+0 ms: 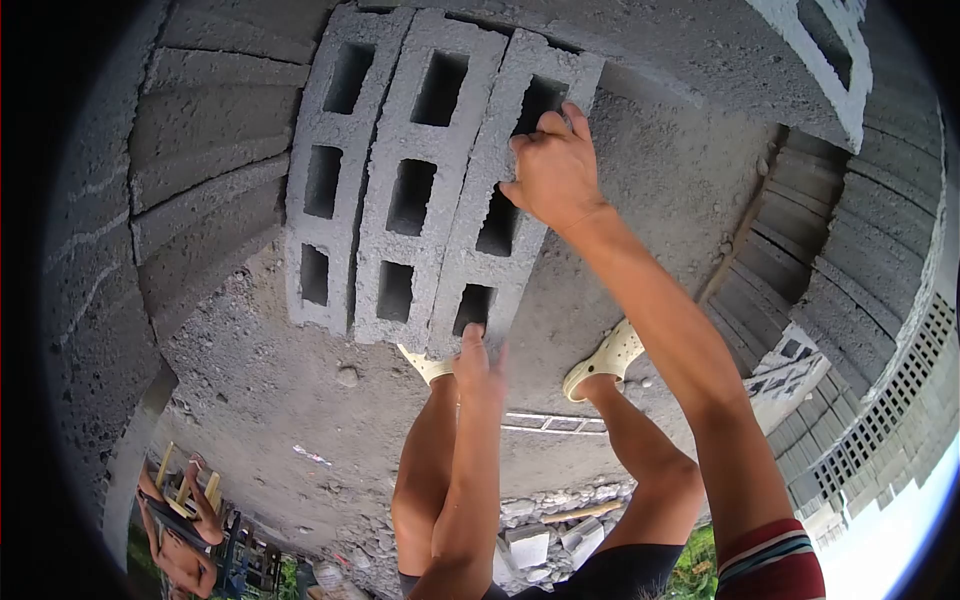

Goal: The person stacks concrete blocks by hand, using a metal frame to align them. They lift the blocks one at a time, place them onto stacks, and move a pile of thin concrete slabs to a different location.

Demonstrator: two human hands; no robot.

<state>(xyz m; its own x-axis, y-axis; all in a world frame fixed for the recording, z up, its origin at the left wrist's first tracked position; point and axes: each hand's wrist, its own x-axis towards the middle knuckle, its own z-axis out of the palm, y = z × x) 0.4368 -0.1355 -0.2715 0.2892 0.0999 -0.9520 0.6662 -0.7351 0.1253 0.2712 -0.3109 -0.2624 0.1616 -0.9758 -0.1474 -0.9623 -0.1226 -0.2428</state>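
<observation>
Three grey hollow concrete blocks stand side by side, their openings facing me: a left block (330, 235), a middle block (420, 240) and a right block (478, 265). My right hand (557, 170) grips the upper part of the right block, its fingers at the top opening and its thumb at the middle one. At the lower end of the same block is my left hand (477, 365), closed around the bottom edge with a digit at the lowest opening. Part of that hand is blurred, and its underside fingers are hidden.
Stacked blocks rise at the left (215, 130) and right (870, 240). Overhead, a block (700, 60) juts out. My shoes (610, 360) rest on dusty ground (350, 440). Rubble (530, 545) lies below in view, with another person (180, 540) at the lower left.
</observation>
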